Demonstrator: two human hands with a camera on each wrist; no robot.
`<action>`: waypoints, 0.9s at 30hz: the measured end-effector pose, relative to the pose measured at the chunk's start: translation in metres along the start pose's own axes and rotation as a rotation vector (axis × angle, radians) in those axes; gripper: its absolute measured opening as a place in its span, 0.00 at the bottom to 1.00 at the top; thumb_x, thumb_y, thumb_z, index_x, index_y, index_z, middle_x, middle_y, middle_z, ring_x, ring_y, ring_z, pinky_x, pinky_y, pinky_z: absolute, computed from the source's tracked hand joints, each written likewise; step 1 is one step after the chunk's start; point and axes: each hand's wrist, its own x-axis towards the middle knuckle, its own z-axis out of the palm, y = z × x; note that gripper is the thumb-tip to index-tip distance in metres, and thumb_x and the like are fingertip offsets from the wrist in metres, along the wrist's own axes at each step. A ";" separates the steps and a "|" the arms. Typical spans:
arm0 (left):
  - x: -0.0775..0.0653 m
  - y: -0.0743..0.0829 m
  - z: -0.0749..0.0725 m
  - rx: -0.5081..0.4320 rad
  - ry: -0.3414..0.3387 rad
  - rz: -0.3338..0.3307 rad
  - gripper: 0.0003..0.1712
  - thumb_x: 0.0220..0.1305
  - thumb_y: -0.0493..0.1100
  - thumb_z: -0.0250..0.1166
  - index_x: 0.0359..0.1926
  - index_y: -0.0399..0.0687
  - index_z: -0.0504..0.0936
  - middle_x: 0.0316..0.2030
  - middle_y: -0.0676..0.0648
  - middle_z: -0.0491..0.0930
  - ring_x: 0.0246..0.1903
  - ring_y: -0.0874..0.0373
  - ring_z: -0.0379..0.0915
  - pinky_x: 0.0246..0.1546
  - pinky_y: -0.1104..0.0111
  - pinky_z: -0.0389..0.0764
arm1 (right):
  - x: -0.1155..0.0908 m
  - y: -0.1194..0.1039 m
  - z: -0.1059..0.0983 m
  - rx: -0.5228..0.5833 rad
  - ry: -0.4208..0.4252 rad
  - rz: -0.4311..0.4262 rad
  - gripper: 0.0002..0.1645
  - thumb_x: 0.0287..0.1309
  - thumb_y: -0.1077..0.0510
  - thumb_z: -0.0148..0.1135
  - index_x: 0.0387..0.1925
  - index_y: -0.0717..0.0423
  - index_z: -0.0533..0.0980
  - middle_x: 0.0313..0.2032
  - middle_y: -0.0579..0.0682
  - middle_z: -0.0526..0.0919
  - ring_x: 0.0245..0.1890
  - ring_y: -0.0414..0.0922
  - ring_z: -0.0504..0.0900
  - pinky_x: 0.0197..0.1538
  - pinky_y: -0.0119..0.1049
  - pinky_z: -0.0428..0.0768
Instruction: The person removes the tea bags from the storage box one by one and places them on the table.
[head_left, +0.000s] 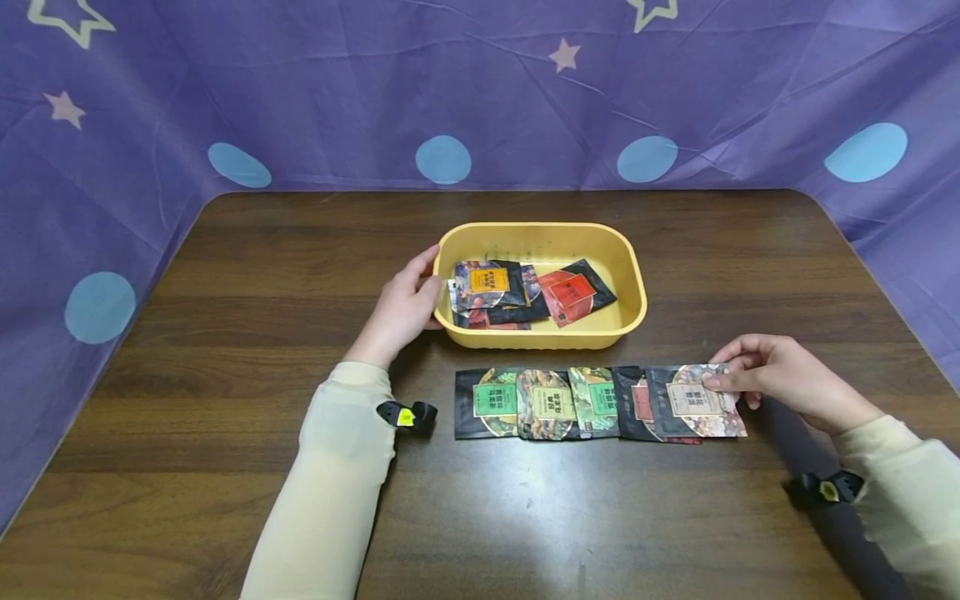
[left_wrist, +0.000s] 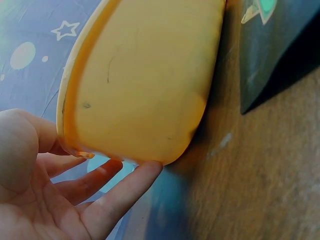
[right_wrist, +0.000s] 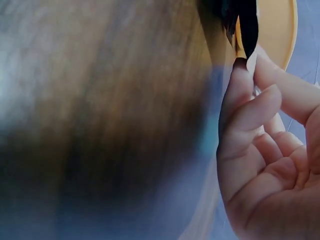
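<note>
At its left end, my left hand (head_left: 405,304) holds a yellow plastic basin (head_left: 542,340), thumb at the rim and fingers against the outer wall. In the left wrist view the basin's side (left_wrist: 145,85) fills the middle, with the fingers (left_wrist: 130,192) touching its end. My right hand (head_left: 787,375) pinches the right edge of a black tea sachet (head_left: 693,402) with a pale label. This sachet overlaps a dark one with a red label (head_left: 642,403). In the right wrist view thumb and fingertips meet on the sachet's edge (right_wrist: 248,35).
Left of the pinched sachet, a row of overlapping tea sachets lies in front of the basin, among them a green-labelled one (head_left: 487,404) and a cream-labelled one (head_left: 552,404). Inside the basin are several more, including a red-labelled sachet (head_left: 572,292) and an orange-labelled sachet (head_left: 489,282). A purple curtain (head_left: 525,108) stands behind the wooden table (head_left: 300,275).
</note>
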 end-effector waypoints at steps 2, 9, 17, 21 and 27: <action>0.000 0.000 0.000 0.003 -0.001 -0.001 0.32 0.77 0.44 0.44 0.78 0.60 0.51 0.69 0.39 0.64 0.51 0.44 0.77 0.41 0.61 0.89 | 0.000 0.000 0.001 -0.028 0.002 -0.007 0.21 0.59 0.58 0.70 0.45 0.70 0.74 0.23 0.38 0.80 0.19 0.38 0.73 0.22 0.34 0.77; 0.000 0.001 0.001 0.008 -0.004 -0.009 0.32 0.77 0.44 0.44 0.78 0.60 0.51 0.70 0.40 0.63 0.52 0.44 0.77 0.42 0.59 0.89 | 0.002 -0.002 0.004 -0.098 0.030 -0.023 0.21 0.56 0.58 0.72 0.44 0.69 0.75 0.22 0.39 0.78 0.21 0.36 0.74 0.23 0.32 0.77; 0.001 -0.001 0.001 0.009 0.005 0.004 0.32 0.77 0.43 0.43 0.78 0.59 0.51 0.69 0.38 0.65 0.52 0.44 0.77 0.42 0.59 0.89 | 0.003 -0.007 0.008 -0.190 0.059 -0.038 0.19 0.53 0.58 0.74 0.40 0.68 0.77 0.23 0.43 0.75 0.20 0.36 0.72 0.23 0.31 0.78; 0.001 -0.002 0.002 -0.005 0.016 0.032 0.32 0.75 0.42 0.44 0.78 0.56 0.53 0.66 0.36 0.69 0.47 0.43 0.79 0.37 0.61 0.90 | 0.003 -0.008 0.009 -0.194 0.062 -0.028 0.20 0.53 0.58 0.74 0.40 0.68 0.77 0.25 0.45 0.75 0.22 0.36 0.72 0.24 0.31 0.78; 0.000 -0.001 0.001 -0.006 0.019 0.033 0.33 0.75 0.42 0.44 0.78 0.56 0.52 0.65 0.36 0.70 0.46 0.43 0.79 0.36 0.62 0.89 | 0.003 -0.009 0.009 -0.190 0.065 -0.027 0.22 0.52 0.57 0.75 0.43 0.68 0.77 0.28 0.47 0.74 0.24 0.36 0.72 0.25 0.31 0.79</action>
